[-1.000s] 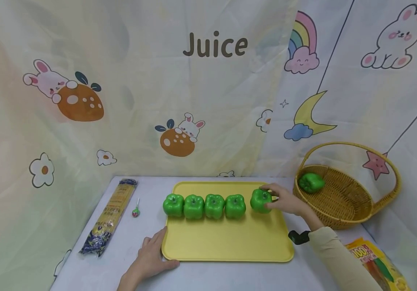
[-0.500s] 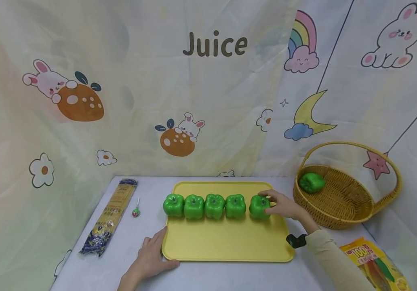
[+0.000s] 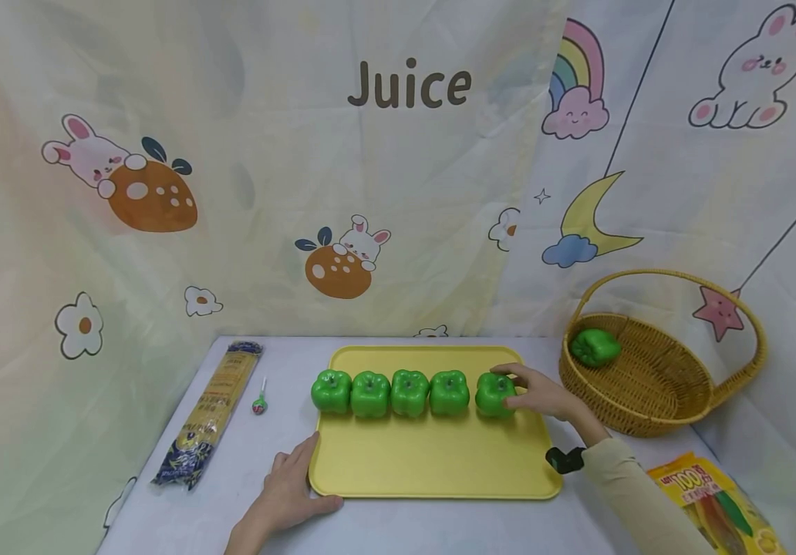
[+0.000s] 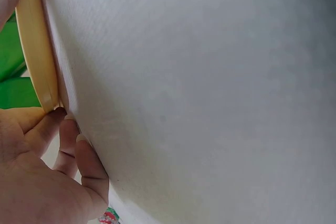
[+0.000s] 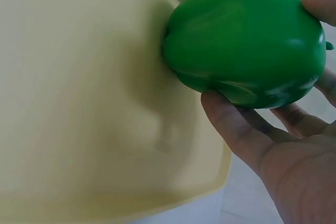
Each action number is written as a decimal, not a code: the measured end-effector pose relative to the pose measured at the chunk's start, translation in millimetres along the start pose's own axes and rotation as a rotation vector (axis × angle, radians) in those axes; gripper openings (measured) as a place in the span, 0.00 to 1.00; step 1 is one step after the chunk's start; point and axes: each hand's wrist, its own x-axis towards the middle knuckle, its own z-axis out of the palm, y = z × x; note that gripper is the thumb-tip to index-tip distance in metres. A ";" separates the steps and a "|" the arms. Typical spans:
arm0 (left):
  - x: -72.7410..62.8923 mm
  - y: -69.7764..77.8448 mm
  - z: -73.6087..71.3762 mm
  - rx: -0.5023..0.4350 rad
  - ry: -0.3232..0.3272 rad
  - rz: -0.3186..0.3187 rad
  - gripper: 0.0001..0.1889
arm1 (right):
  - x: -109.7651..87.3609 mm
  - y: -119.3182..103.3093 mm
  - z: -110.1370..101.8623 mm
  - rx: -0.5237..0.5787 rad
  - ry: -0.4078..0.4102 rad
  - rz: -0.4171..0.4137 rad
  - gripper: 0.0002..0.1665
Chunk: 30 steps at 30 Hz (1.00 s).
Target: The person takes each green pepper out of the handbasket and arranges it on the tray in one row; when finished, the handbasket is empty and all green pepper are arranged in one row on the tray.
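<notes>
My right hand [image 3: 544,395] holds a green bell pepper [image 3: 492,397] at the right end of a row on the yellow tray [image 3: 433,462]. In the right wrist view, thumb and fingers lie round the sides of this bell pepper [image 5: 241,40], which stands on the tray floor. Several more bell peppers [image 3: 409,393] stand side by side to its left, with a small gap between. My left hand [image 3: 287,487] grips the tray's near left corner, thumb at the front edge and fingers along the left side. The left wrist view has these fingers [image 4: 68,145] against the tray rim [image 4: 37,45].
A wicker basket [image 3: 655,385] with a tall handle stands at the back right, one bell pepper [image 3: 594,348] inside. A yellow snack bag [image 3: 713,497] lies at the front right. On the left are a long packet of noodles [image 3: 210,412] and a lollipop [image 3: 260,402].
My right hand has moved the bell pepper slightly left and down onto the tray, then stayed still over the last half second. My left hand has not moved.
</notes>
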 end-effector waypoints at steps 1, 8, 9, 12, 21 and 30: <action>-0.1 0.1 0.0 0.000 0.000 0.001 0.67 | 0.6 0.7 0.5 -0.004 -0.002 -0.010 0.39; 0.3 -0.2 0.5 -0.004 0.003 0.006 0.67 | 3.3 2.4 3.2 0.007 -0.009 -0.040 0.37; 0.4 -0.3 0.5 -0.005 0.003 0.005 0.67 | 3.9 1.8 3.5 0.012 -0.011 -0.038 0.37; 0.8 -0.5 0.6 -0.003 0.003 0.004 0.66 | 5.8 0.1 4.3 0.032 -0.013 -0.015 0.37; 0.4 0.4 0.3 -0.010 -0.005 0.005 0.66 | 10.8 -2.2 4.8 0.034 -0.026 -0.025 0.37; -1.7 2.0 -2.6 -0.016 0.003 0.017 0.65 | 12.6 -3.0 4.8 0.030 -0.036 -0.002 0.41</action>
